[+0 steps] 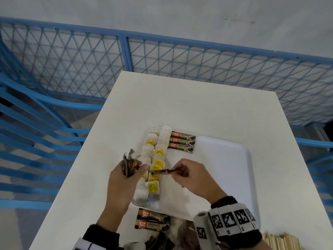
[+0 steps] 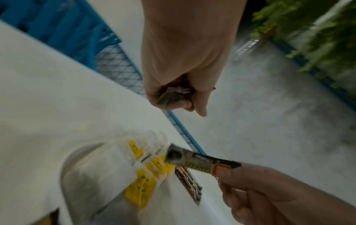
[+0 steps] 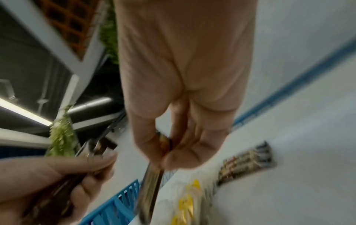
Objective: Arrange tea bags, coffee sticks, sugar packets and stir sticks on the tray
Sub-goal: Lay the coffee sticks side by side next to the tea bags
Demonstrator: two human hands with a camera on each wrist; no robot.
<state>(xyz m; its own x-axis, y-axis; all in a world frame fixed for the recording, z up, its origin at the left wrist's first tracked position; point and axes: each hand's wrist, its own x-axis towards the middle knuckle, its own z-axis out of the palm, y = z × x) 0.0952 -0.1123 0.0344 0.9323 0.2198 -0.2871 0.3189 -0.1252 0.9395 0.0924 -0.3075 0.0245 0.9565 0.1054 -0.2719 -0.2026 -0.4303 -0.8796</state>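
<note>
Single coffee stick [image 1: 164,171], dark wrapper, pinched at one end by thumb and fingers of right hand [image 1: 191,175], held level just above the rows of tea bags [image 1: 155,159] near the tray's left edge. Free end of the stick pointing toward left hand [image 1: 122,179]. Left hand clenched around a bundle of coffee sticks [image 1: 130,164], their crimped ends fanning upward above the fist, over the desk just left of the tray. From the left wrist camera: same stick [image 2: 200,162], its orange-and-black label end caught between right-hand fingertips [image 2: 225,172]; bundle ends [image 2: 174,94] poking from the closed left hand [image 2: 185,60]. Right wrist view blurred, showing right hand [image 3: 185,106] gripping the stick edge-on.

White tray [image 1: 227,159] lying on the white desk [image 1: 198,105]. Two long rows of tea bags, several with yellow tags, running down the tray's left side. Three coffee sticks [image 1: 182,142] laid flat side by side at the tray's far end, touching the right-hand row of tea bags. Rest of the tray floor bare white.

Two more coffee sticks [image 1: 153,220] lying on the desk just below the tray's near edge, with dark packets [image 1: 158,241] at the bottom of the frame, too blurred to identify. Pale wooden stir sticks [image 1: 281,240] stacked at the desk's near right corner. Wrist bands with black-and-white markers [image 1: 232,221] on the right forearm. Blue mesh fencing [image 1: 72,60] beyond the desk.
</note>
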